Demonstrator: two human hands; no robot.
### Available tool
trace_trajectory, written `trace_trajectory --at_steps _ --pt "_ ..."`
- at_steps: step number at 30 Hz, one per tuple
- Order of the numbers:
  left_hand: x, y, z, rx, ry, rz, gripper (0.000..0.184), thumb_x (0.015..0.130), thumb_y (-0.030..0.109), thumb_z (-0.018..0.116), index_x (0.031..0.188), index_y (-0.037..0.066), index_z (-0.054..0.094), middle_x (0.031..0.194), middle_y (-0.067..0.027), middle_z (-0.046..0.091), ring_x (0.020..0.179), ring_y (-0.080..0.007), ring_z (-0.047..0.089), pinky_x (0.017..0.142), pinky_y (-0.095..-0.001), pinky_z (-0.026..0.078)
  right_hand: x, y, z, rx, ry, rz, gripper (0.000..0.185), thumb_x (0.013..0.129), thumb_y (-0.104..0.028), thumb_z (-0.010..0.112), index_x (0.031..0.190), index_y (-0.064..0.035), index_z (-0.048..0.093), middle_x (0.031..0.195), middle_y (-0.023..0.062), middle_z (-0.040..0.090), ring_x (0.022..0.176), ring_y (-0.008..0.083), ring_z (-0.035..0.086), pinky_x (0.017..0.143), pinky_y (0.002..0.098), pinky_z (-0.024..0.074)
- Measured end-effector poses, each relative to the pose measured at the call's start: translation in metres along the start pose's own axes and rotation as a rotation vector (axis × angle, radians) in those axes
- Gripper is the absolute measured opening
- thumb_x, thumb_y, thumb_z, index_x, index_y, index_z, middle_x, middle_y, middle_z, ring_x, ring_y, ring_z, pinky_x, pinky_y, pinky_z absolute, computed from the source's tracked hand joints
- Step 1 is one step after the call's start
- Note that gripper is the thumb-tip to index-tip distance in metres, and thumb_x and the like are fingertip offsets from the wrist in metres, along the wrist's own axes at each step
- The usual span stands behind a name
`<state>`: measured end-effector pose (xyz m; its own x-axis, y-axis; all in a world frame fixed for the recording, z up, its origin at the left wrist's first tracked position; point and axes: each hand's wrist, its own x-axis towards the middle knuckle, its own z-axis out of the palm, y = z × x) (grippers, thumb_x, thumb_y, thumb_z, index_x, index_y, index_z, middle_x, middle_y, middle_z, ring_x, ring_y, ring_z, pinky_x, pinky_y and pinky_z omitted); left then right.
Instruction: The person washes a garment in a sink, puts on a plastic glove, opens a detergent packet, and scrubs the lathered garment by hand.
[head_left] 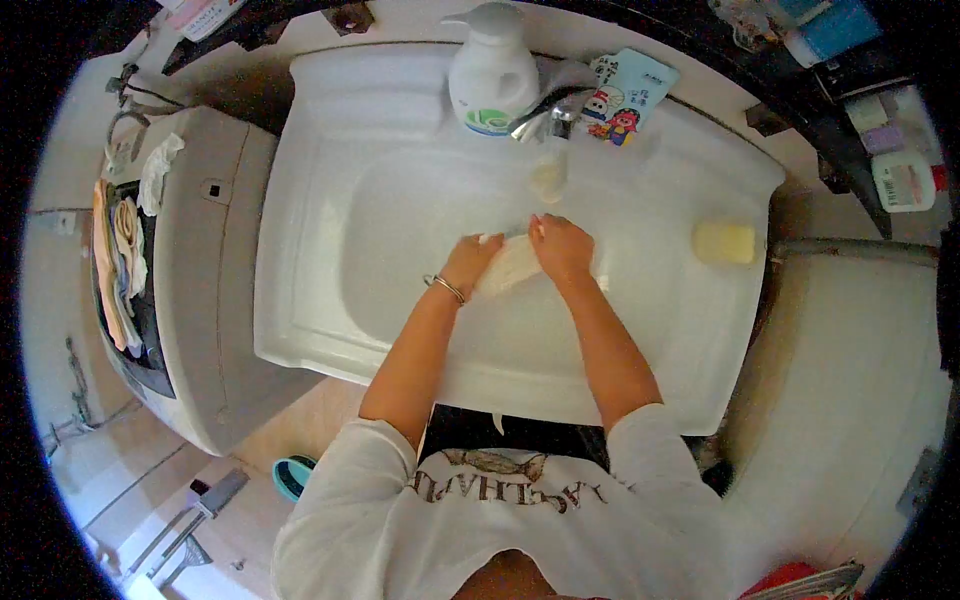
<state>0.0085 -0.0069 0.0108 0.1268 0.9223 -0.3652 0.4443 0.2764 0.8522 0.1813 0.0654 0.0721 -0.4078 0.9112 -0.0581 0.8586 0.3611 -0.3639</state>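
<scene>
A cream-coloured cloth (510, 266) stretches between my two hands over the white sink (400, 345). My left hand (473, 262), with a metal bangle at the wrist, is closed on the cloth's left side. Gripping its upper right part is my right hand (563, 248), fingers curled and thumb side up. The cloth hangs below the fingers toward me. Just beyond the hands is the chrome tap (562, 118), with a pale rounded piece (547, 180) below its spout that I cannot identify.
A white pump bottle (492, 75) and a light-blue pouch (628, 98) stand on the sink's back ledge. A yellow soap block (725, 243) lies on the right rim. At left, a washing machine (215, 270) carries folded cloths (122, 265). A dark shelf (850, 150) overhangs the back right.
</scene>
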Motion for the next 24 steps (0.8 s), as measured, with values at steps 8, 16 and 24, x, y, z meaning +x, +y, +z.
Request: trace_trajectory --at_steps 8,16,24 --pt "-0.019 0.039 0.019 1.024 0.132 -0.13 0.051 0.091 0.041 0.03 0.139 0.027 0.019 0.147 -0.0071 -0.001 0.135 -0.0245 0.0 0.104 -0.0539 0.009 -0.042 0.0 0.037 -0.113 0.087 -0.14 0.057 0.081 -0.048 0.048 0.131 -0.0236 0.037 0.14 0.0048 0.025 0.13 0.033 0.013 0.096 0.0663 0.0046" --pt "-0.001 0.027 0.023 1.11 -0.026 -0.1 0.05 0.091 0.039 0.03 0.138 0.027 0.02 0.146 -0.0047 0.01 0.135 -0.0252 0.002 0.105 -0.0513 0.006 -0.049 0.017 0.077 -0.218 -0.01 -0.155 0.061 0.078 -0.051 0.05 0.131 -0.0243 0.038 0.133 0.0058 0.037 0.129 0.0287 0.022 0.097 0.0652 0.0035" --pt "-0.012 0.043 0.028 0.693 0.565 -0.203 0.042 0.085 0.029 0.048 0.127 0.022 0.042 0.127 -0.0099 0.042 0.12 -0.0265 0.036 0.097 -0.0418 0.032 -0.024 0.016 0.054 -0.182 -0.137 0.025 0.062 0.07 -0.021 0.068 0.125 -0.0149 0.04 0.118 0.0062 0.047 0.11 0.0249 0.044 0.086 0.047 0.0391"
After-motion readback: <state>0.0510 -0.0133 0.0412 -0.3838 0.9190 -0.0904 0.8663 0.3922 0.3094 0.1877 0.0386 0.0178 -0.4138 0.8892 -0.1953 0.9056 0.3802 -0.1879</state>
